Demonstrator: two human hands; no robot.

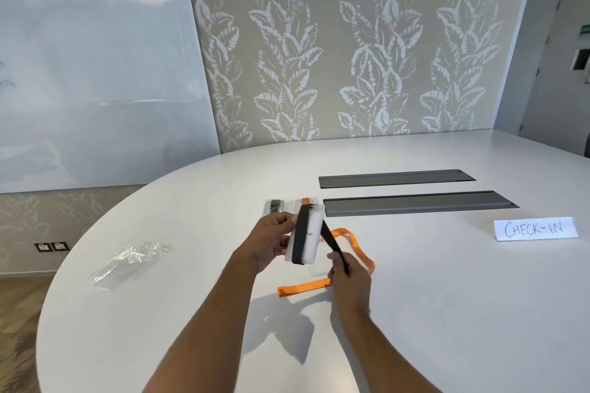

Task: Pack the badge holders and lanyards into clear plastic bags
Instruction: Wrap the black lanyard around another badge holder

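Observation:
My left hand (pixel 271 241) holds a white badge holder (pixel 311 234) upright above the table, with a black lanyard (pixel 300 234) wrapped lengthwise around it. My right hand (pixel 346 271) pinches the free end of that black strap, which runs taut from the holder's top down to my fingers. An orange lanyard (pixel 360 247) lies looped on the table under my hands, beside a second clear holder. Behind my left hand lie packed clear bags (pixel 277 206), one showing black and one orange. A loose pile of empty clear plastic bags (pixel 127 262) sits at the left.
The round white table (pixel 191 313) has two dark grey cable hatches (pixel 415 202) at the back right. A folded "CHECK-IN" paper sign (pixel 534 228) stands at the right. A whiteboard (pixel 95 80) leans on the patterned wall behind the table.

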